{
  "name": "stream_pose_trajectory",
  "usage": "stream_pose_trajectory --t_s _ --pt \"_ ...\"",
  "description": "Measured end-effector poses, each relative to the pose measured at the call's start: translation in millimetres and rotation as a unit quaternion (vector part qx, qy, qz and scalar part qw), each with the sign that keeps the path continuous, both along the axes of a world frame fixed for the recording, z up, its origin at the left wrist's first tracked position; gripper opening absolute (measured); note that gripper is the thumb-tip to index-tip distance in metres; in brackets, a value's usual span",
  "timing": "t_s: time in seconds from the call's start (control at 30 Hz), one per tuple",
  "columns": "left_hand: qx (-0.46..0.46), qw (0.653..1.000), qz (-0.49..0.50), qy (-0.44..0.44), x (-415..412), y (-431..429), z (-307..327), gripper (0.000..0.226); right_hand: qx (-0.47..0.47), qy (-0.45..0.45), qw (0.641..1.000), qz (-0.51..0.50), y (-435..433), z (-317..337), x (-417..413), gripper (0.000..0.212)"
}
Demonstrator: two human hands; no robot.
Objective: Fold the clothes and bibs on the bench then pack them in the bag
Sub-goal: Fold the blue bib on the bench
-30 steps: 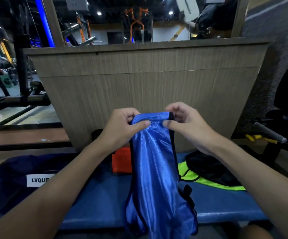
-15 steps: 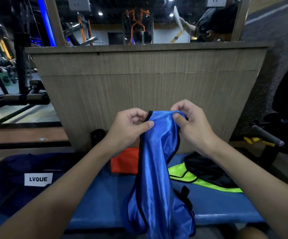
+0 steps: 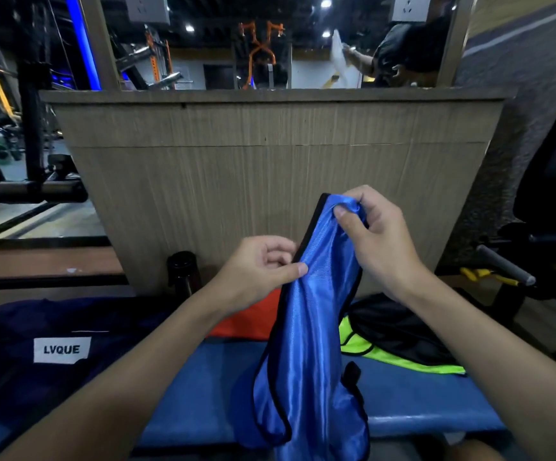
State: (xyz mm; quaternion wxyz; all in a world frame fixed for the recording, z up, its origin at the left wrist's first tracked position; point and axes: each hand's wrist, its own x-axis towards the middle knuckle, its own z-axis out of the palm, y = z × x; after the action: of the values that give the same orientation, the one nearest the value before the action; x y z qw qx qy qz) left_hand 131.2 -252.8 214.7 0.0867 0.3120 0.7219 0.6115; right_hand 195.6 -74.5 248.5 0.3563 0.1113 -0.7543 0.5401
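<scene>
Blue bib (image 3: 309,344) hangs pinched between left hand (image 3: 256,274) and higher right hand (image 3: 374,234).

The orange bib (image 3: 250,322) hides mostly behind the blue bib (image 3: 309,344), itself cropped at the bottom edge.

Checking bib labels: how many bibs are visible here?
3. Blue bib: pinched by left hand and right hand. Orange bib: on the bench behind the left hand. Neon yellow bib: at right, partly under a black garment that may hide more.
</scene>
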Motion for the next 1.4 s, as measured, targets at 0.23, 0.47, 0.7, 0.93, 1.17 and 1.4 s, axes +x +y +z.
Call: stream_pose_trajectory --t_s 0.23,0.47,0.7,0.93,1.17,1.4 --pt "-0.014 1.000 -0.011 0.010 -0.7 -0.8 3.4 0.019 -0.087 0.024 0.995 -0.036 6.4 -1.5 0.9 0.029" --pt "-0.115 0.992 -0.007 0.058 -8.2 -6.9 -12.1 0.010 -0.238 0.008 0.971 -0.003 20.1 6.3 1.5 0.031" --pt "-0.020 0.997 0.025 0.069 -5.0 2.6 19.9 0.012 -0.195 -0.098 0.972 0.088 13.3 6.6 5.6 0.020" --pt "-0.022 0.996 0.000 0.088 -4.3 3.2 27.1 0.024 0.170 -0.194 0.966 0.028 18.9 -10.7 3.0 0.055" --pt "-0.092 0.990 0.017 0.106 -7.7 -2.7 12.0 0.021 0.101 -0.126 0.987 0.001 14.2 -10.5 5.1 0.021" --pt "-0.140 0.981 0.049 0.127 -14.8 -11.4 0.3 0.024 -0.037 -0.071 0.995 -0.066 31.4 -9.5 3.5 0.026"
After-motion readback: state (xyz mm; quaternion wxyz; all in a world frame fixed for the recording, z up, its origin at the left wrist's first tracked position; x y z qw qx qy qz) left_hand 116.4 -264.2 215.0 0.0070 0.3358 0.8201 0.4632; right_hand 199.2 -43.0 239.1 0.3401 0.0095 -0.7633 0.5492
